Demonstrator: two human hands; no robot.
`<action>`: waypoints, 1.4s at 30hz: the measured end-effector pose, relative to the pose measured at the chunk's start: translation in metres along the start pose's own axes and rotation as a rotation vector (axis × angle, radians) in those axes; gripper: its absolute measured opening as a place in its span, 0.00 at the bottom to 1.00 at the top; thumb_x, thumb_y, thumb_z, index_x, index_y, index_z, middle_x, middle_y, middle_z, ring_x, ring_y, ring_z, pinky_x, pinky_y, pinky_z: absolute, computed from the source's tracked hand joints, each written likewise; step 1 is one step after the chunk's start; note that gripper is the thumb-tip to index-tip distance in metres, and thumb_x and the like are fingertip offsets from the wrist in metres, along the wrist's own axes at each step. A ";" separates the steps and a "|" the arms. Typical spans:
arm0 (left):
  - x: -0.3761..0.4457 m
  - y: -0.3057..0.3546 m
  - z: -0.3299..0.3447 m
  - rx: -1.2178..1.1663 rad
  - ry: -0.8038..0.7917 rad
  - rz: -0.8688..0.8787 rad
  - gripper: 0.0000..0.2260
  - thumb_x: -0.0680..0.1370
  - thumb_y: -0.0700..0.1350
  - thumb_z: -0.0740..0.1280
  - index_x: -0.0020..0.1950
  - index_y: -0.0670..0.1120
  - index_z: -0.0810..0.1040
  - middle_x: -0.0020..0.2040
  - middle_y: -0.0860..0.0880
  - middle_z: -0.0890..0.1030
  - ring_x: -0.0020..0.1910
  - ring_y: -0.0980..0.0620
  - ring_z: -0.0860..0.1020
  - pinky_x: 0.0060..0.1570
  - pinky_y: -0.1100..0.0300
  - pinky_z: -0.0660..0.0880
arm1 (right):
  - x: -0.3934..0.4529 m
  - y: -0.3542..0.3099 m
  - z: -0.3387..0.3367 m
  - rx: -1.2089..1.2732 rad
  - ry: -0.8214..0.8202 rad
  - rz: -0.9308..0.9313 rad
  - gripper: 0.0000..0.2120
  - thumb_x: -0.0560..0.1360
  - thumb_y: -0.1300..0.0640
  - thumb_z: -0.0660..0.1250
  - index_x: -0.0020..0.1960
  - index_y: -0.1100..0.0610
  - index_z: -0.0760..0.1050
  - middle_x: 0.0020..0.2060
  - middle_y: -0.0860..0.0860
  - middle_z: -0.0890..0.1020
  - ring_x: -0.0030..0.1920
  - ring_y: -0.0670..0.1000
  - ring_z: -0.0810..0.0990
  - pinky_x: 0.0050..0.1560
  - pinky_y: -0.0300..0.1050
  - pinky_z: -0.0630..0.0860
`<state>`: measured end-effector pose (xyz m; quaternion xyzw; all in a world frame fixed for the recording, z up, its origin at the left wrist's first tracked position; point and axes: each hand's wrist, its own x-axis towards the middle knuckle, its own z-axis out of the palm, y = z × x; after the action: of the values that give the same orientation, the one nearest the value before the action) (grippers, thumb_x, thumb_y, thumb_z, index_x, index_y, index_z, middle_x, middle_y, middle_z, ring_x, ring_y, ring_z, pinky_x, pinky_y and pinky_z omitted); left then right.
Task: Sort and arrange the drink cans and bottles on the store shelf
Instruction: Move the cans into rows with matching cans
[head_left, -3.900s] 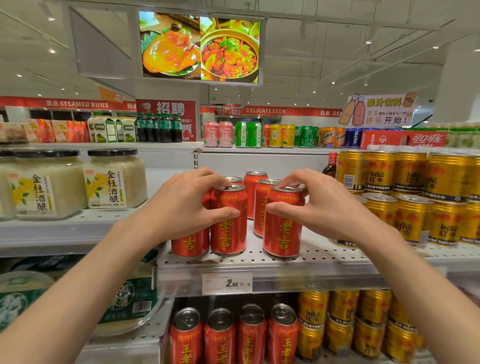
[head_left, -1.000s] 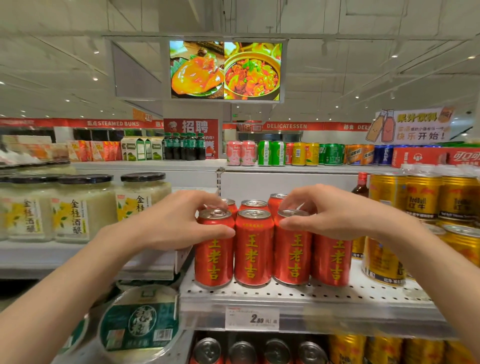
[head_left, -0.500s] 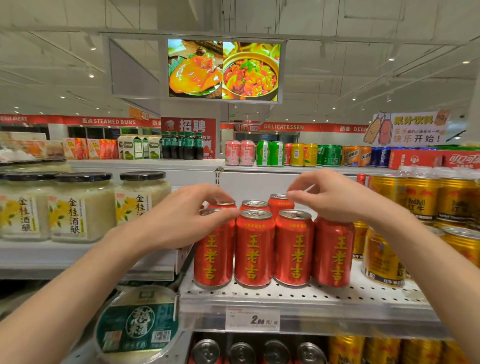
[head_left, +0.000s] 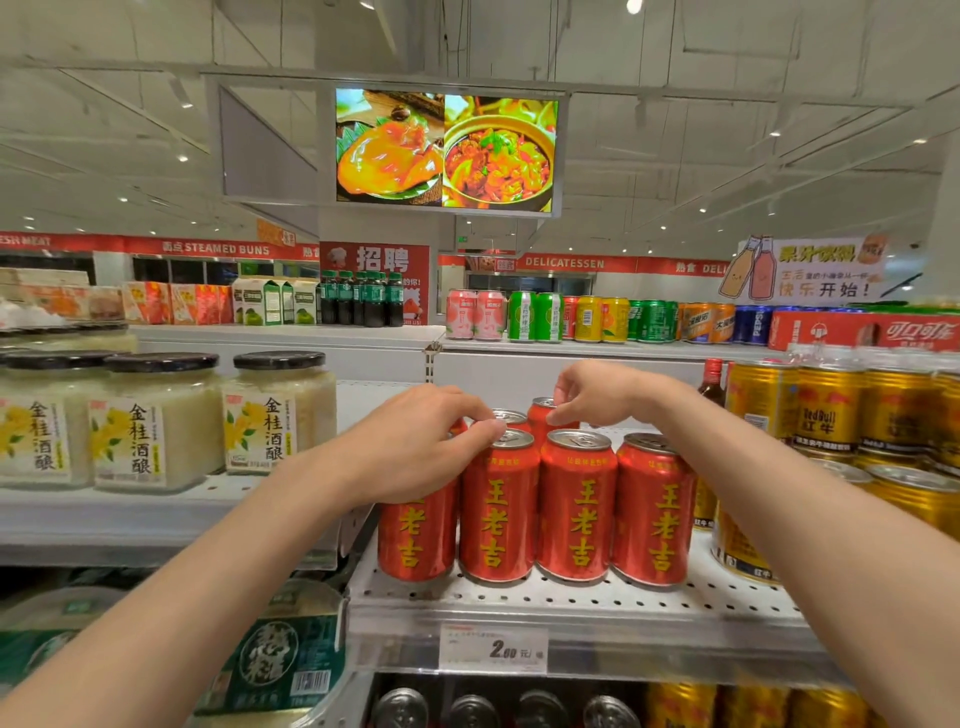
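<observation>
Four tall red aluminium drink cans with yellow characters stood upright in a front row, touching side by side, on the white perforated metal store shelf, near its front edge above a white price tag. Judged from this lie, the front row was largely faced, labels forward; the cans behind it, partly hidden, appeared to be what was left to align.

Item, neighbouring stock: gold energy-drink cans just beside the red row on the right; square glass jars with black lids on the adjoining shelf to the left.

Item, left hand: curled over the top of the leftmost red can, its fingers bent, close together and clamped on that can's rim, the thumb tip touching the rim of the second can.

Item, right hand: reached past the front row to a rear red can, thumb and forefinger drawn nearly together in a pinch at its rim; whether the grip was firm could not be told.
</observation>
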<state>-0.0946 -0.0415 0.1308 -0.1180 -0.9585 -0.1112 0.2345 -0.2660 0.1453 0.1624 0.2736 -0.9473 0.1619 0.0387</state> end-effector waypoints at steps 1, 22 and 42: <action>0.000 0.000 0.001 0.005 0.003 0.006 0.18 0.83 0.58 0.57 0.62 0.51 0.81 0.57 0.54 0.82 0.55 0.55 0.79 0.59 0.51 0.75 | -0.001 0.001 0.000 0.015 0.007 -0.001 0.09 0.77 0.52 0.73 0.43 0.53 0.74 0.40 0.51 0.80 0.40 0.50 0.76 0.36 0.42 0.71; 0.000 -0.008 0.008 -0.001 0.025 0.023 0.18 0.83 0.61 0.55 0.58 0.54 0.81 0.50 0.58 0.79 0.53 0.55 0.76 0.56 0.53 0.74 | -0.046 0.011 -0.016 0.255 -0.077 -0.133 0.06 0.78 0.55 0.72 0.48 0.57 0.80 0.48 0.56 0.85 0.45 0.49 0.82 0.54 0.51 0.84; -0.025 -0.002 0.020 0.307 0.108 0.066 0.39 0.72 0.78 0.46 0.73 0.57 0.68 0.61 0.54 0.76 0.60 0.53 0.74 0.59 0.54 0.72 | -0.142 -0.004 0.025 -0.045 0.302 -0.061 0.40 0.66 0.20 0.51 0.63 0.46 0.76 0.55 0.44 0.81 0.53 0.48 0.79 0.52 0.49 0.79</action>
<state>-0.0824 -0.0427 0.1018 -0.1060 -0.9459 0.0380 0.3043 -0.1428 0.2055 0.1172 0.2739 -0.9254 0.1787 0.1916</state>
